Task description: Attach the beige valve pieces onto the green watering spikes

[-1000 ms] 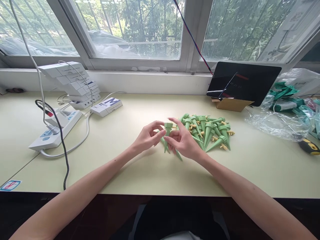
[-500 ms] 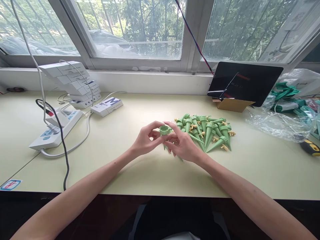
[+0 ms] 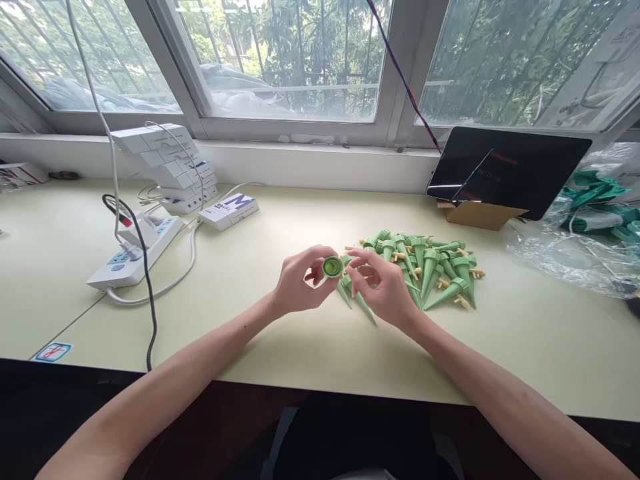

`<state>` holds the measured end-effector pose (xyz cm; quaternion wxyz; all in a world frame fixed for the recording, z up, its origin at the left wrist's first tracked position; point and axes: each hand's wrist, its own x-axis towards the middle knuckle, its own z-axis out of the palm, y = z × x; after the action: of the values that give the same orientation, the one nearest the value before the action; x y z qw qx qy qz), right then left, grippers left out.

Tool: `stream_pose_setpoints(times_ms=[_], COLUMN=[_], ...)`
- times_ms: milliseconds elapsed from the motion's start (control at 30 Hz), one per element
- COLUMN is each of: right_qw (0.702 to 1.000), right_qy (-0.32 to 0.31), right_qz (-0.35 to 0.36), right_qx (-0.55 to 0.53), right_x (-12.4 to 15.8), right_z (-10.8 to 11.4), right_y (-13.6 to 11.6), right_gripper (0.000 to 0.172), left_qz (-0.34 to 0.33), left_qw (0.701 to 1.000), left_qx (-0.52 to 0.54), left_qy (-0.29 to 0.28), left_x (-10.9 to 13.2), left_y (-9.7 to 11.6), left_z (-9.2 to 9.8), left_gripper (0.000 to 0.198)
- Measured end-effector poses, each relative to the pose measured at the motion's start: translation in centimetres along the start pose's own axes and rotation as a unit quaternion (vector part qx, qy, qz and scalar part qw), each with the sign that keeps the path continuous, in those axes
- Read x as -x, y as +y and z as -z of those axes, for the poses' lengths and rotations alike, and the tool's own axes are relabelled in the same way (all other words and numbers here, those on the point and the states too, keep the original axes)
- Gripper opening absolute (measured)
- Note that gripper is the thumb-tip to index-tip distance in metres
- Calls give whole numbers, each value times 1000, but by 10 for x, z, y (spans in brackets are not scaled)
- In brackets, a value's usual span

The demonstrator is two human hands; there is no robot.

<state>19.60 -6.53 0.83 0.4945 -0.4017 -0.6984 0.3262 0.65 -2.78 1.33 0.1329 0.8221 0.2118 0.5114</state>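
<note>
Between the thumb and fingers of my left hand [image 3: 301, 280] is a green plastic piece [image 3: 333, 267], its round open end facing the camera. My right hand [image 3: 383, 287] is just to its right, thumb and fingertips close together; whether something small is between them cannot be made out. Beyond and right of my hands lies a pile of green cone-shaped spikes [image 3: 429, 273] with small yellowish fittings [image 3: 477, 273] among them. A few green spikes [image 3: 367, 310] lie partly hidden behind my right hand.
At the left are a white power strip [image 3: 137, 257] with cables, stacked white boxes [image 3: 175, 167] and one single box [image 3: 229, 212]. A dark tablet [image 3: 507, 170] leans on a cardboard stand [image 3: 485, 215] at the right, beside clear plastic wrap [image 3: 570, 257].
The green piece has tipped so its opening faces the camera. My right hand has moved off it to the right. The whole view has shifted slightly.
</note>
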Motion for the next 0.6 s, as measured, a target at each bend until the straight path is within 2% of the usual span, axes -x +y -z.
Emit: stream_pose_setpoints(times_ms=[133,333,500,600], right_qw=[999,997,977,959], right_qy=[32,36,-22,-58], right_qz=[4,12,86,101], right_qx=[14,70,194,259], right_x=[-1,-1,1,-1], right_z=[1,6,9,11], right_y=[3,6,2,-1], right_gripper=[20,21,23,24], left_qz=[-38,-81,-89,-86], left_qw=[999,989,985,983], left_qx=[-39,-123,-146,-161], left_qy=[-1,-6,0,3], left_x=[-1,2,2,2], left_y=[-6,-13,-15,-15], left_z=[3,4,4,4], left_gripper=[25,24,21,18])
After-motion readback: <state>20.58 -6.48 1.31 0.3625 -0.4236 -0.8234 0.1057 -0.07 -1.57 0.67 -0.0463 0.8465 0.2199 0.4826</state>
